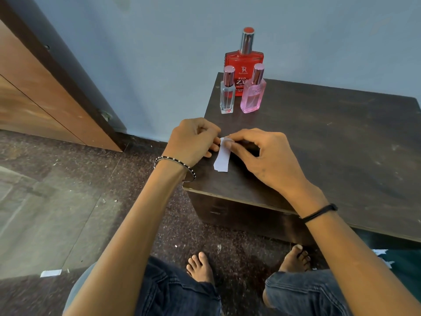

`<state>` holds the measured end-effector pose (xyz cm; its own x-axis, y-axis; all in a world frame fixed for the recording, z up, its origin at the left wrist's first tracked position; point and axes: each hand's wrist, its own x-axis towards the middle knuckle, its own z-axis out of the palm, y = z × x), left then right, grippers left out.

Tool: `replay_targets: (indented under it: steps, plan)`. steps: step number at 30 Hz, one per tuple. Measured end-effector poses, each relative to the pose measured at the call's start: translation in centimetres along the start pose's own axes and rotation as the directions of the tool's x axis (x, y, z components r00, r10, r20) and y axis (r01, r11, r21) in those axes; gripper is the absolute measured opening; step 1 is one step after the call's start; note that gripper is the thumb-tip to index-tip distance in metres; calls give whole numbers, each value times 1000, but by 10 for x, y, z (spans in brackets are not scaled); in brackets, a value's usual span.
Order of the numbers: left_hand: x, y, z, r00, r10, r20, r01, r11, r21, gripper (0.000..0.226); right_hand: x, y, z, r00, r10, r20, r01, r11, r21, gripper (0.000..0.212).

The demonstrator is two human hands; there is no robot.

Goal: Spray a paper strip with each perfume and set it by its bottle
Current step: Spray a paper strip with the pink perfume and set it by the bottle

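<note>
Head view: both hands' fingers, left hand and right hand, pinch the paper strip's top.

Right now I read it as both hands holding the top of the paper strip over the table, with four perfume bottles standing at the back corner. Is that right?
Not quite: the head view shows three bottles, not four: the red bottle, the clear bottle and the pink bottle. The rest holds: the left hand and right hand hold the top of the paper strip over the table.
</note>
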<state>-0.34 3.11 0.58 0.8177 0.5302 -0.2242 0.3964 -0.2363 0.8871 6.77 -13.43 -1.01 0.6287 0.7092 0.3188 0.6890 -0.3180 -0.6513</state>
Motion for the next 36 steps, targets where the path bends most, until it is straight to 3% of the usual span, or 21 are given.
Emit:
replay_targets:
  steps: [4,9,25,28,33,36]
  plan:
    - [1,-1,-2,999,10,33,-12,999,47,9,2,-4,5,995,35,-96,-34,999,10,14]
    - [-3,0,-2,998,27,52,-32,996,81,24,4,-6,8,990,92,-107,-98,994,-57,15]
    - [-6,3,0,999,36,36,-40,989,145,8,7,-2,12,930,338,-144,-321,938,131,16]
    - [-5,4,1,999,20,33,-25,989,143,7,10,2,9,893,414,-177,-367,896,249,17]
    - [-5,4,5,999,48,7,-48,983,176,4,7,2,3,927,321,-191,-297,944,145,18]
    - [-6,8,14,994,83,-76,-78,995,61,13,5,1,-3,938,255,-235,-227,964,142,17]
